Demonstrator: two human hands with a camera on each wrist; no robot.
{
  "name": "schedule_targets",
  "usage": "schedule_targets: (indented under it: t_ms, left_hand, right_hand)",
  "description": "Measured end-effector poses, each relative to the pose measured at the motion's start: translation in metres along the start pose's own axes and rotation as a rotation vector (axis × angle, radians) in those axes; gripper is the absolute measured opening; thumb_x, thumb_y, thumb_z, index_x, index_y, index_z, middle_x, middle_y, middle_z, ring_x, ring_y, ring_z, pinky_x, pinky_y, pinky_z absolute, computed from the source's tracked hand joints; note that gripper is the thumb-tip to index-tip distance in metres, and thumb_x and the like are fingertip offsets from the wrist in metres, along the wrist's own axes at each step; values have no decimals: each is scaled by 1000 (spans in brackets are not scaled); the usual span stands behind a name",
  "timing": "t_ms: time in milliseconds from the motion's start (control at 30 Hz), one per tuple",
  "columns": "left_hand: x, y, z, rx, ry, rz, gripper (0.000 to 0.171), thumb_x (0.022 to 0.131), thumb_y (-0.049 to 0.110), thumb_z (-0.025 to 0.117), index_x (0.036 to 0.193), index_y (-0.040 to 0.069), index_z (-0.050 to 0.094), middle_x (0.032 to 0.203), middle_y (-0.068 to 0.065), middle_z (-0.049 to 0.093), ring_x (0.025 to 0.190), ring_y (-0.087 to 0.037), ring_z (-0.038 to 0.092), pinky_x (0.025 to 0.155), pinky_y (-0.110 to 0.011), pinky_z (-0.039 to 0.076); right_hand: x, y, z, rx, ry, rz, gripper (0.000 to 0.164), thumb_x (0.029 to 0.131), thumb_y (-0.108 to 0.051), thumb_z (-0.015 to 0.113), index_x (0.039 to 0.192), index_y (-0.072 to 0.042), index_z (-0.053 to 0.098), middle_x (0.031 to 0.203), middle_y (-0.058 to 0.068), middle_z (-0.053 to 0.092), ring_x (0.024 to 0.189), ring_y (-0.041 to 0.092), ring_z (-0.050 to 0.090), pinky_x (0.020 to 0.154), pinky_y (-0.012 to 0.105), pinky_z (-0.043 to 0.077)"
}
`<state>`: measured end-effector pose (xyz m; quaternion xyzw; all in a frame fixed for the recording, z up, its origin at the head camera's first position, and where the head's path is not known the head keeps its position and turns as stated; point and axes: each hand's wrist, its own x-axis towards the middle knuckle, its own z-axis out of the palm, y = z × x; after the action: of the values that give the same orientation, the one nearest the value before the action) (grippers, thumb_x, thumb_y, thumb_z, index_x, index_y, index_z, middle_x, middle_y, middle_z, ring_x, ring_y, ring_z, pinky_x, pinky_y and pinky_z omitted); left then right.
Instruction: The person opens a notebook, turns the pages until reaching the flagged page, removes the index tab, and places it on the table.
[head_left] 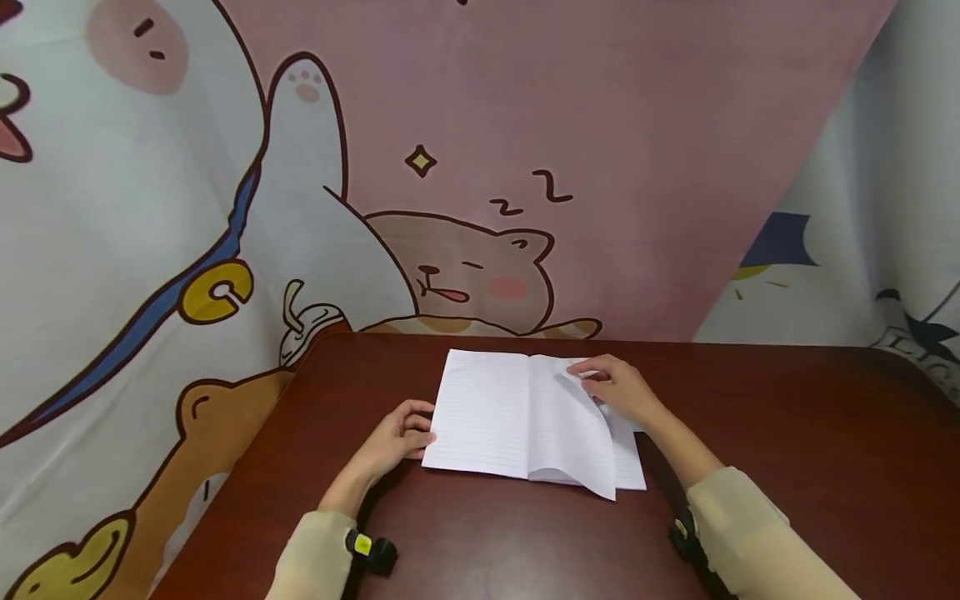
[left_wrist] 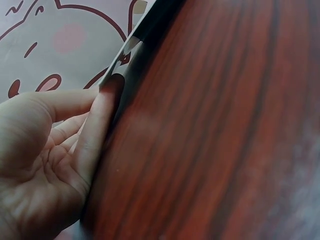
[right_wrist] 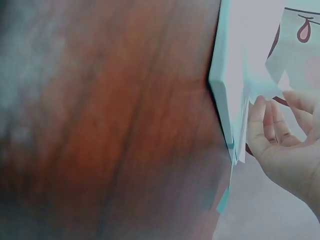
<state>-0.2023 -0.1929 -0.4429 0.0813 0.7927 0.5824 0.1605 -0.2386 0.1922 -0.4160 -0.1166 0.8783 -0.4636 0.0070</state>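
Note:
An open notebook (head_left: 487, 408) with white lined pages lies on the table. At its left edge is my left hand (head_left: 397, 437); in the left wrist view, the thumb and a finger of that hand (left_wrist: 55, 150) pinch the notebook's thin edge (left_wrist: 117, 60). My right hand (head_left: 618, 387) is over the upper part of the right side and pinches a page (head_left: 581, 433). That page is lifted and bent, its lower corner hanging past the sheets beneath. In the right wrist view, the fingers of the right hand (right_wrist: 287, 130) hold the page near its edge.
The dark reddish-brown table (head_left: 480, 542) has a glossy wood-grain top. Behind it hangs a cloth (head_left: 637, 167) printed with cartoon animals. Black wrist cameras are strapped by both cream sleeves (head_left: 757, 525).

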Motion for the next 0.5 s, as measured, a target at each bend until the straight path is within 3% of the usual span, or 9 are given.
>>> schedule_targets:
  t_ms: [333, 500]
  left_hand:
    - [1, -1, -2, 0, 0, 22, 47, 97, 5, 61, 139, -1, 43, 113, -21, 63, 87, -11, 63, 74, -27, 57]
    - [-1, -2, -2, -2, -6, 17, 47, 97, 5, 61, 139, -2, 43, 112, -21, 63, 87, -11, 63, 74, -28, 57]
  right_hand:
    - [2, -6, 5, -90, 46, -12, 13, 91, -6, 68, 103, -4, 73, 117, 19, 64, 96, 28, 66, 71, 24, 51]
    - [-1, -8, 8, -126, 24, -14, 20, 92, 2, 62, 106, -5, 75, 123, 20, 65, 105, 33, 63, 79, 31, 48]
